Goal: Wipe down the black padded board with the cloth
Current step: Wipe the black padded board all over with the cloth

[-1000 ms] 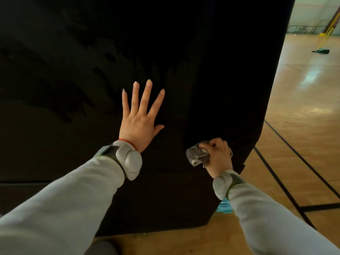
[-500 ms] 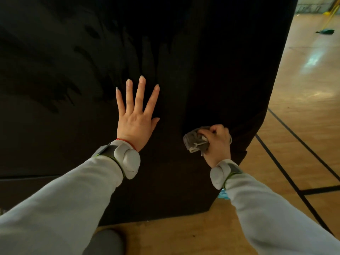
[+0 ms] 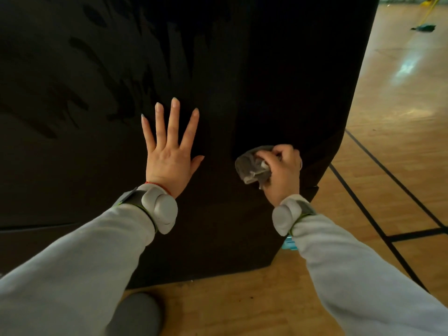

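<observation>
Against the near face of the black padded board (image 3: 278,69), both hands are working low down. Board is standing upright on the wooden floor (image 3: 400,122), its bottom edge meeting the planks and its right edge running top to bottom, leaning slightly. The top and left side are running out of view, so the long axis cannot be told. Dull streaks are showing on the upper left of the face.

Left hand (image 3: 169,156) is lying flat on the board with the palm down, fingers straight and spread, pointing up. Holding nothing.

Right hand (image 3: 283,175) is curling into a fist around the cloth (image 3: 252,166), near the board's lower right part. Cloth is grey, bunched into a wad with no clear long axis. The wad is sticking out of the fist to the left, toward the left hand, and is lying against the board.

Both arms are wearing pale grey sleeves (image 3: 84,263), and a grey pod is sitting on each wrist (image 3: 160,209).

Black lines (image 3: 388,175) are crossing the floor to the right. A small blue thing (image 3: 289,246) is peeking out beside the right wrist; what it is cannot be told.
</observation>
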